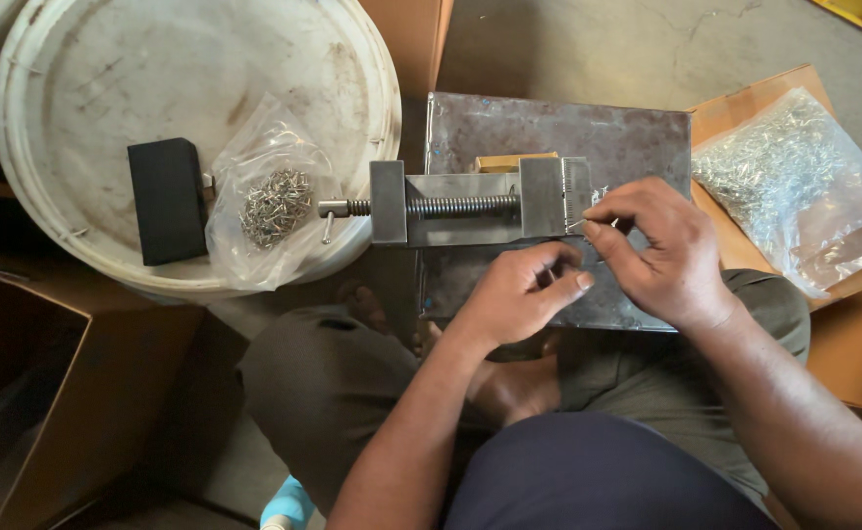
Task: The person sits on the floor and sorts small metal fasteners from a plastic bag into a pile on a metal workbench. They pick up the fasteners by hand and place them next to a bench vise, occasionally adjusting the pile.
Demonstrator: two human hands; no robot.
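Fingers of both hands (pixel 588 270) pinch a tiny metal piece (pixel 582 225) beside the steel vise (pixel 480 201).

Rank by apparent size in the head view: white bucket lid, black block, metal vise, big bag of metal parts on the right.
1. white bucket lid
2. big bag of metal parts
3. metal vise, though part of it is hidden by the hands, so its place against the bag is unsure
4. black block

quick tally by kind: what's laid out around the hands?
Vise: 1
Metal plate: 1
Clear bags of small metal parts: 2
Black block: 1
White bucket lid: 1
Total: 6
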